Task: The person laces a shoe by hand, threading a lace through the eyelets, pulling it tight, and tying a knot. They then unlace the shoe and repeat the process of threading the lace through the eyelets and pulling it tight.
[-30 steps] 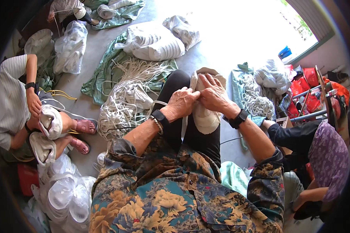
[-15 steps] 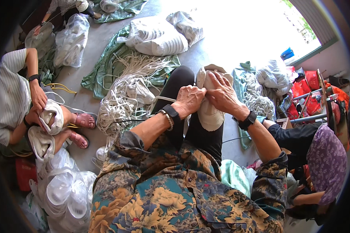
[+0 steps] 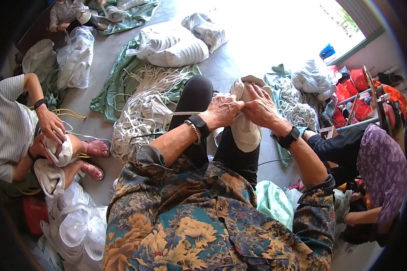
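Note:
An off-white canvas shoe upper (image 3: 247,134) rests toe toward me on my dark-trousered thigh. My right hand (image 3: 261,107) is closed on its opening, with thumb and fingertips at the lacing edge. Close beside it, my left hand (image 3: 222,110) is closed in a pinch on a white shoelace (image 3: 184,113), which trails out to the left past the wrist. The pinched end is hidden by my fingers. Both fingertips nearly meet over the upper. A pale, partly hidden piece (image 3: 218,135) shows between my knees, below the left hand.
Left of my knees a heap of white laces (image 3: 138,122) lies on green sheeting (image 3: 105,101). Beyond are bagged white shoe parts (image 3: 178,47). At left, a co-worker's hands (image 3: 52,128) hold a white upper (image 3: 61,151). Another person in purple (image 3: 380,167) bends at right, near more laces (image 3: 298,110).
My fingers have shifted slightly at the upper's lacing edge. The lace behind my left hand runs straighter. The view has shifted a little, and the person at right bends lower.

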{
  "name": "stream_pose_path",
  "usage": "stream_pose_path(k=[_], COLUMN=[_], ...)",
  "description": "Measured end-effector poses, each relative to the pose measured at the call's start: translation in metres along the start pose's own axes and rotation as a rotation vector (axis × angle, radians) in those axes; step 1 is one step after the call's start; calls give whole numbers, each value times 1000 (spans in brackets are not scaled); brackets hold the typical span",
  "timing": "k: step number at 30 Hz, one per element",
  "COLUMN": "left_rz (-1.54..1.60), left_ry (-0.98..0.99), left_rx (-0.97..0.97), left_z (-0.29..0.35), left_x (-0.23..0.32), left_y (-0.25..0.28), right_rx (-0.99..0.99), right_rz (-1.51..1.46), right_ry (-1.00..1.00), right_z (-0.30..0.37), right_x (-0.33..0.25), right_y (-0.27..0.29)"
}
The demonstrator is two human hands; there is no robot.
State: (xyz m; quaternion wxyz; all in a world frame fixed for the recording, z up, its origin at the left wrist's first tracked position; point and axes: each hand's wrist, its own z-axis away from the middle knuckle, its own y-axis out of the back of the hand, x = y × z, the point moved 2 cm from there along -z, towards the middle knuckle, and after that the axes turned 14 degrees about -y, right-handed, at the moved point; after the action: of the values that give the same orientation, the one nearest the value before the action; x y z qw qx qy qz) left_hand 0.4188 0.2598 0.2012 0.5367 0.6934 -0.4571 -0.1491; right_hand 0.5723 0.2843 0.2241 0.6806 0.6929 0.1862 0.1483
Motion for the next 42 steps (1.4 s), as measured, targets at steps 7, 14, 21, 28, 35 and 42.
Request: stream_pose_path(k=[7,14,21,28,35,42], left_rz=[5,-2,-21,-41,-8,-18], left_ry=[15,-11,-25,-24,2,25], left_rx=[67,89,127,164,191,143], left_z=[1,-1,-1,0,2,14], left_x=[-1,-3,-1,-1,0,4], left_y=[-9,-12,-16,-18,-22,-16], right_rx=[-77,-42,-50,-94,-20,246], right_rz=[-74,21,5,-67,-223,-771], right_ry=[-67,-36,-29,-74,-83,-148], right_z=[-2,4,3,-1,-5,-10], right_x=[1,-3,3,6,10,8], right_y=[2,10,8,6,-12,-13])
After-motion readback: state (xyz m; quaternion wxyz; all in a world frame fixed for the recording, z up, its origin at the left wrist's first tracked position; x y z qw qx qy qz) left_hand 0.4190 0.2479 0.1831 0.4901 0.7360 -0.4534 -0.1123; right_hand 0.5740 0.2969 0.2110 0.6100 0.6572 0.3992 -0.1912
